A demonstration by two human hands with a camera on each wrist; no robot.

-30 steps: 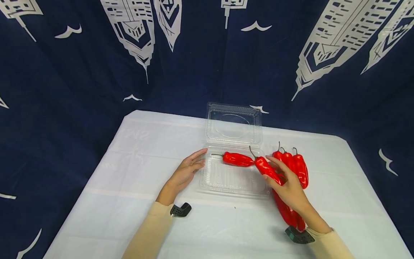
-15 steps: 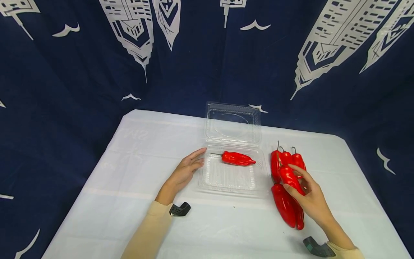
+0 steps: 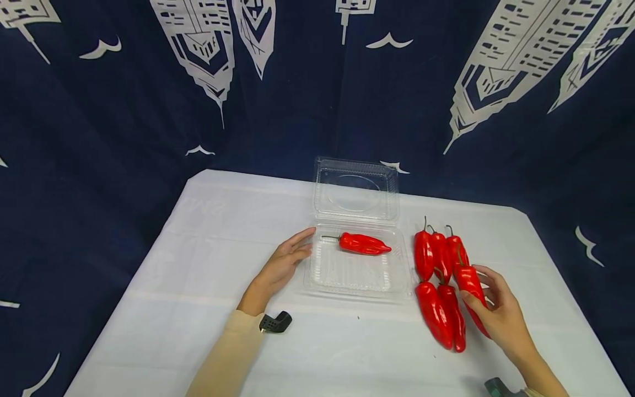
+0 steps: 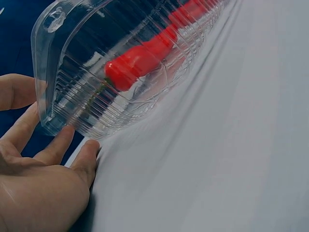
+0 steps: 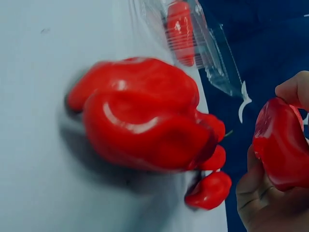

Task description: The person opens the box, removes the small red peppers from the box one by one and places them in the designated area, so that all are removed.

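My right hand (image 3: pixel 503 309) holds a long red pepper (image 3: pixel 470 284) between thumb and fingers, at the right end of a front row of peppers. In the right wrist view the held pepper (image 5: pixel 282 145) shows at the right edge, thumb on one side. My left hand (image 3: pixel 281 266) has its fingers extended, fingertips at the left wall of a clear plastic clamshell container (image 3: pixel 347 281). One red pepper (image 3: pixel 364 243) lies crosswise inside it, stem to the left. In the left wrist view, the fingertips (image 4: pixel 89 150) reach the container's lower corner.
The container's lid (image 3: pixel 356 193) stands raised at the back. Right of the container, several red peppers (image 3: pixel 424 256) lie stems up, with two more peppers (image 3: pixel 434 314) in front. A white cloth covers the table (image 3: pixel 238 220); a dark blue printed curtain (image 3: pixel 307 110) hangs behind.
My right hand has carried its pepper away from the container's right edge, rightward and toward me, past the other peppers. My left hand stays at the container.
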